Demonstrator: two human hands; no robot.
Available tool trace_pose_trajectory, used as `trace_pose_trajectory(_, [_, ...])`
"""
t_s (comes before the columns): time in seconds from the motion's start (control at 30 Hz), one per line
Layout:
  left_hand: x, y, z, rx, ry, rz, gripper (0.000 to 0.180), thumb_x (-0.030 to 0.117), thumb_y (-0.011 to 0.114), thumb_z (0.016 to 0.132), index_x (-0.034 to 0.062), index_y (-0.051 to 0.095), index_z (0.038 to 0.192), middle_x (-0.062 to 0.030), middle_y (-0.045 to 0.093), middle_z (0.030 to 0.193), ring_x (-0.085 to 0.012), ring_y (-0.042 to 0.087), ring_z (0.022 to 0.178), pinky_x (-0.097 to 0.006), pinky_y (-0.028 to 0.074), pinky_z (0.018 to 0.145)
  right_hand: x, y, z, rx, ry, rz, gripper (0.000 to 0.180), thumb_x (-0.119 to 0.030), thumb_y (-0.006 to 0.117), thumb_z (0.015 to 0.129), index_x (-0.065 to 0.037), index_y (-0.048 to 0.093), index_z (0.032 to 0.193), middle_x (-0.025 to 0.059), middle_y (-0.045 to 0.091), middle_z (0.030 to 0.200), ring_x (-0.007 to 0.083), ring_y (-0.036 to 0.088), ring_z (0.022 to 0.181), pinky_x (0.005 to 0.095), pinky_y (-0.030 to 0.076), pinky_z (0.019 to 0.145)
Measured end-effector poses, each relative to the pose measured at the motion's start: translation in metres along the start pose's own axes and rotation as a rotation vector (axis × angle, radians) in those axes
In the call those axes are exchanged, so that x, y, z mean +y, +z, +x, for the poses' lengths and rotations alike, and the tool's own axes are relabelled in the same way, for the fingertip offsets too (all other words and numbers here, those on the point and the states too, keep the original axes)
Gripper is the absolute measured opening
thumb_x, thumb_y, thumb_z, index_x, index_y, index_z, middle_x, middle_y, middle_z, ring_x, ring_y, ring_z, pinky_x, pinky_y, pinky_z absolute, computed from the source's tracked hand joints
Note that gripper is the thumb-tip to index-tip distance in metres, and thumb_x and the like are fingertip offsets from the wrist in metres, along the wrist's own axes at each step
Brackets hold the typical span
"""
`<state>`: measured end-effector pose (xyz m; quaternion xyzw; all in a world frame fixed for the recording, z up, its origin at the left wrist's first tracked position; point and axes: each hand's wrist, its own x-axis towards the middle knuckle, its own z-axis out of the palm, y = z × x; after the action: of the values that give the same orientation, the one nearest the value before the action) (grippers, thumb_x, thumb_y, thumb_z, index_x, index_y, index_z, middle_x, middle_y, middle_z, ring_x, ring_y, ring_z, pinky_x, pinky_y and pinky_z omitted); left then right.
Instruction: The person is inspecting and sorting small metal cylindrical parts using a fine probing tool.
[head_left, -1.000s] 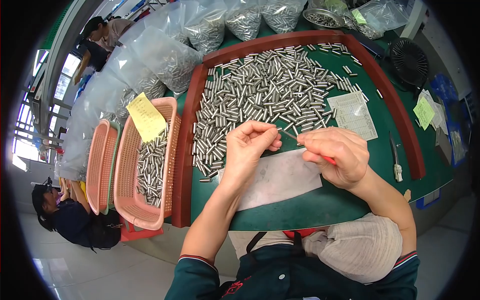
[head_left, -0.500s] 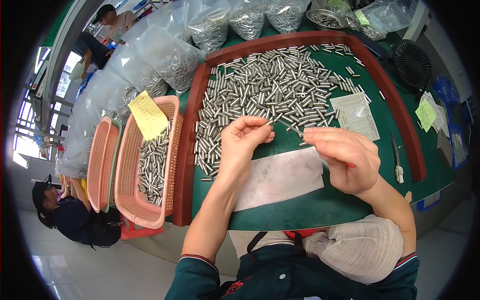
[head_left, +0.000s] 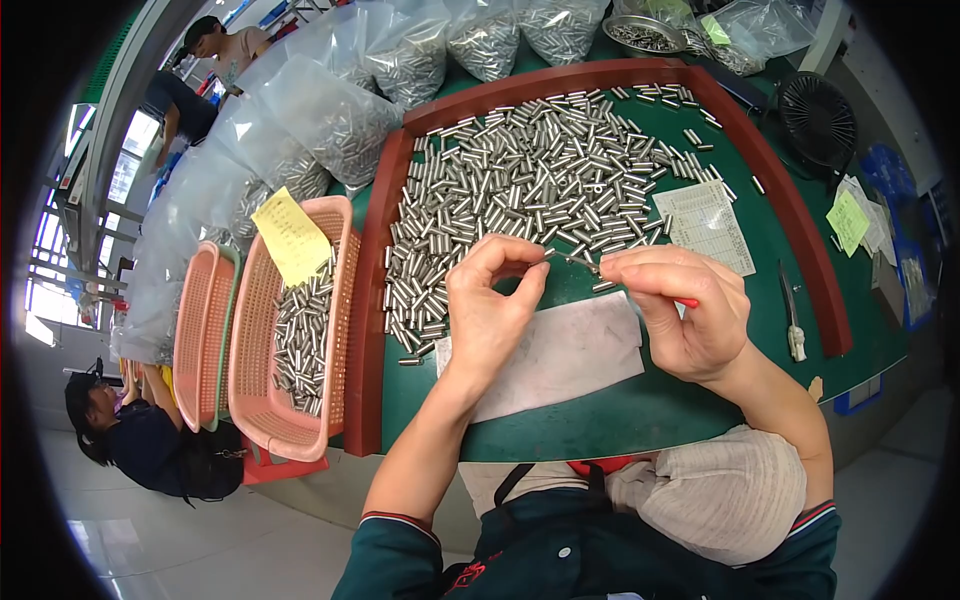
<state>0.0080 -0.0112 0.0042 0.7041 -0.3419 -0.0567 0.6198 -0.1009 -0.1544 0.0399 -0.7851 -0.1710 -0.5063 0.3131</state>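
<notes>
Both forearms come up from the lower edge over the green tabletop [head_left: 640,415]. Left hand [head_left: 490,310] raised above a pale sheet of paper [head_left: 560,350], thumb and forefinger pinched together at the near end of a thin metal rod [head_left: 572,259]; other fingers curled loosely. Right hand [head_left: 685,310] closed around a red-handled tool [head_left: 686,302], only a sliver of red showing past the fingers; its fingertips meet the other end of the thin rod, so the rod spans the gap between the two hands, just above the sheet's far edge. Small white-handled tool [head_left: 792,325] lies to the right of the right hand, on the green surface. Beyond the hands, a dense spread of short metal pins [head_left: 520,195] covers the left and middle of the tabletop inside its dark red raised rim [head_left: 372,300]. A printed paper slip [head_left: 710,225] lies at the pins' right edge. Left of the rim, a pink basket [head_left: 262,400] holds more pins and a yellow note [head_left: 292,240]; stacked baskets [head_left: 198,335] stand just beside it. Farther back, clear bags [head_left: 330,110] of pins. Black fan [head_left: 818,120] at far right. A seated person [head_left: 140,440] lower left.
</notes>
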Motion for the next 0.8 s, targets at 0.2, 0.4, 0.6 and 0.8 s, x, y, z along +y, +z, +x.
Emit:
trace_pose_trajectory(0.2, [0.002,0.0,-0.001,-0.01,0.011,0.018,0.008,-0.006,0.061,0.068,-0.0033,0.06,0.076,-0.0078,0.06,0.078,-0.0135,0.06,0.068,-0.023,0.05,0.064,0.001,0.001,-0.001,-0.007,0.017,0.006,0.016,0.005,0.064,0.07,0.002,0.055,0.083,0.012,0.062,0.072,0.0235,0.063,0.062,0.0276,0.05,0.051])
trace_pose_trajectory(0.4, [0.007,0.002,-0.002,-0.011,0.059,0.065,0.01,-0.006,0.063,0.068,-0.003,0.062,0.078,-0.0081,0.061,0.077,-0.0138,0.06,0.068,-0.023,0.05,0.063,0.0,0.002,-0.001,-0.046,-0.015,-0.007,0.017,0.002,0.067,0.069,0.002,0.055,0.081,0.0116,0.061,0.071,0.0235,0.062,0.061,0.0278,0.05,0.05])
trace_pose_trajectory(0.6, [0.011,0.004,-0.003,-0.006,-0.158,-0.146,0.009,-0.003,0.064,0.072,-0.002,0.062,0.081,-0.0065,0.062,0.077,-0.0115,0.061,0.07,-0.021,0.05,0.064,0.0,0.0,-0.001,-0.004,0.01,-0.062,0.019,-0.002,0.069,0.067,0.002,0.056,0.08,0.0108,0.061,0.07,0.0231,0.062,0.061,0.0272,0.05,0.049])
trace_pose_trajectory(0.8, [0.003,-0.006,0.002,0.044,-0.376,-0.352,0.008,-0.002,0.063,0.075,-0.0034,0.058,0.081,-0.0086,0.062,0.074,-0.0114,0.061,0.067,-0.02,0.05,0.063,-0.002,0.004,0.0,-0.128,-0.087,0.048,0.017,0.007,0.059,0.065,0.004,0.055,0.082,0.0144,0.061,0.075,0.0261,0.063,0.068,0.0323,0.054,0.061])
